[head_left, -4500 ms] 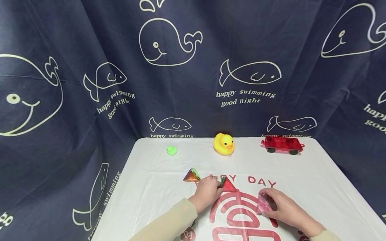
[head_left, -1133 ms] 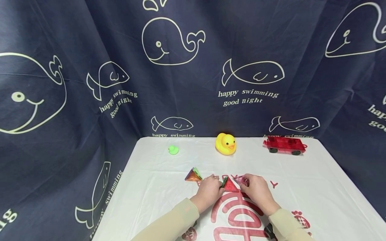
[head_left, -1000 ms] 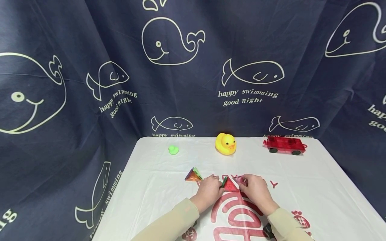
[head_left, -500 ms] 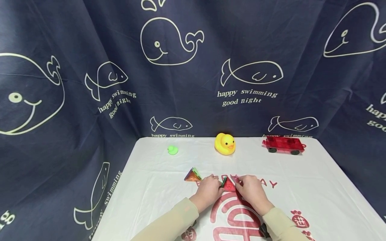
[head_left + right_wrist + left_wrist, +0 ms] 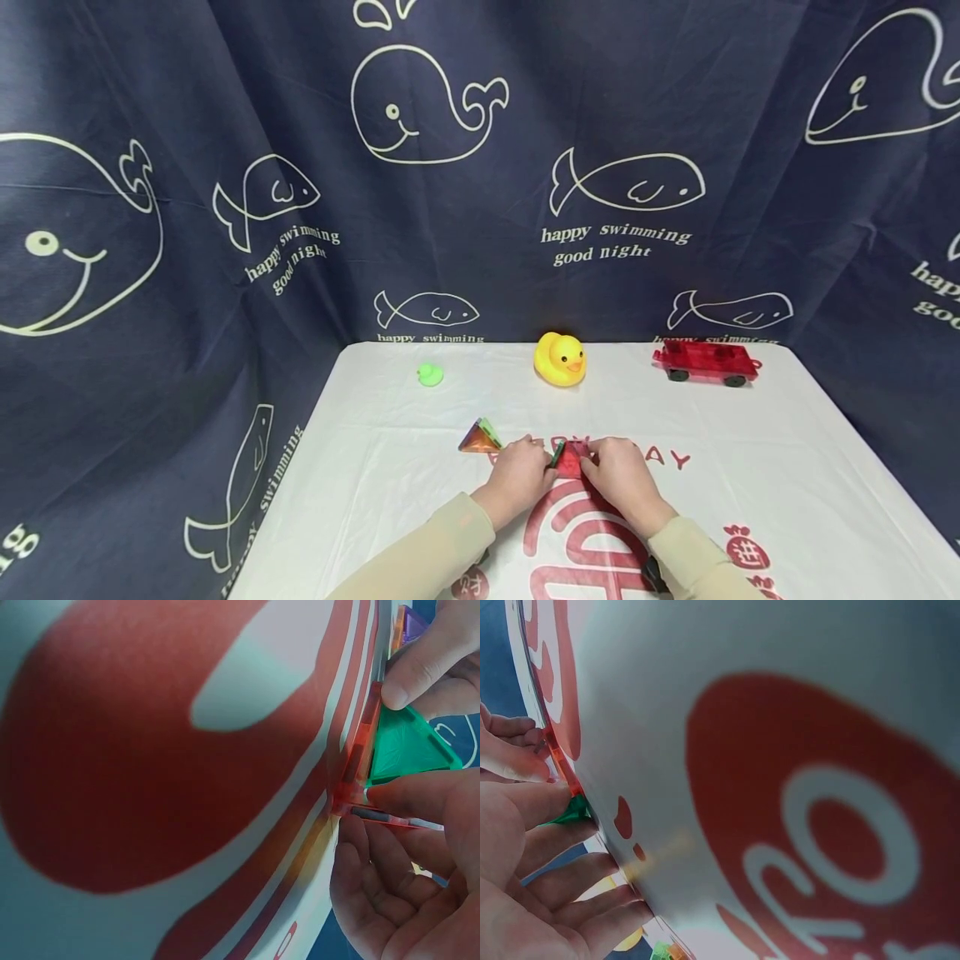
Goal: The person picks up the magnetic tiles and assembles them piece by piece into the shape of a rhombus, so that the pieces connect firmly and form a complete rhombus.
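My left hand (image 5: 517,477) rests on the cloth and pinches an upright green triangular magnetic tile (image 5: 409,748), its thumb on the tile's face in the right wrist view. A red tile (image 5: 569,465) lies flat against the green one's foot. From the other side my right hand (image 5: 621,477) holds a pink triangular tile (image 5: 384,817) between thumb and fingers. That pink tile stands up at the red tile's edge and seems to touch it; my fingers cover much of it.
Left of my left hand stands a small group of orange, purple and green triangular tiles (image 5: 478,438). Along the back are a small green duck (image 5: 430,375), a yellow duck (image 5: 560,360) and a red wheeled toy car base (image 5: 707,362). A dark patterned curtain (image 5: 450,208) hangs behind.
My right hand has brought the pink tile from the right in to the red tile, and has tipped it more upright over the last second. My left hand has stayed at the green tile.
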Demonstrator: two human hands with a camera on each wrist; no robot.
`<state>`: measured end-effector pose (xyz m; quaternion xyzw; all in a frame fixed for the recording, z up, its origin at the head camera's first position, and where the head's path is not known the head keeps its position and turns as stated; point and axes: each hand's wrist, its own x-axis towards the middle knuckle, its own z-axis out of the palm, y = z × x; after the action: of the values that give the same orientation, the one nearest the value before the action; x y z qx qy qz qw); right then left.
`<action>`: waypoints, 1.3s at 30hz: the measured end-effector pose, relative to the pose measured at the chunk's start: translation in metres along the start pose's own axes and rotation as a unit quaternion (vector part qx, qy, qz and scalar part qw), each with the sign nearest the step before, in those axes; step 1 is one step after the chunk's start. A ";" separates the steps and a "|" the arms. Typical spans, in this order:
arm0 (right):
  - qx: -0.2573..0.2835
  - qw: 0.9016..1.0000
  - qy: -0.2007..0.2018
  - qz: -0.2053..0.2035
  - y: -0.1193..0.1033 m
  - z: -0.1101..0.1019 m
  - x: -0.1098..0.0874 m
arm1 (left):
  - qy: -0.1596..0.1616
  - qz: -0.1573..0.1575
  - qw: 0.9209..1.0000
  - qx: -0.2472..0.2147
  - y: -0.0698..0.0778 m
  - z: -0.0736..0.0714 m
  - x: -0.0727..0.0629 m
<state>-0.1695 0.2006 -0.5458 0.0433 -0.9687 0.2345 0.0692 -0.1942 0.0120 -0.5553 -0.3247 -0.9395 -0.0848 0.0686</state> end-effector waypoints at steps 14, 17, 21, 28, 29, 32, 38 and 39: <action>-0.021 0.999 0.014 -0.029 -0.002 0.002 -0.002 | 0.001 0.023 0.999 0.047 0.000 0.004 0.000; -0.031 0.998 0.020 -0.044 -0.002 0.002 -0.002 | 0.002 0.030 0.998 0.061 0.000 0.004 0.000; -0.044 0.997 0.022 -0.054 -0.003 0.002 -0.004 | 0.011 0.043 0.996 0.074 0.000 0.004 -0.001; -0.060 0.997 0.015 -0.056 -0.007 0.002 -0.006 | 0.023 0.050 0.995 0.087 0.002 0.004 -0.003; -0.061 0.996 0.015 -0.057 -0.008 0.002 -0.006 | 0.023 0.048 0.995 0.088 0.003 0.003 -0.003; -0.065 0.996 0.021 -0.064 -0.009 0.003 -0.006 | 0.025 0.043 0.994 0.094 0.005 0.001 -0.004; -0.071 0.994 0.032 -0.075 -0.011 0.003 -0.008 | 0.028 0.039 0.995 0.091 0.006 0.001 -0.003; -0.071 0.994 0.033 -0.075 -0.011 0.003 -0.008 | 0.029 0.039 0.995 0.089 0.005 0.001 -0.003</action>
<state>-0.1612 0.1900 -0.5449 0.1034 -0.9741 0.1602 0.1217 -0.1882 0.0143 -0.5563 -0.3508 -0.9276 -0.0072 0.1280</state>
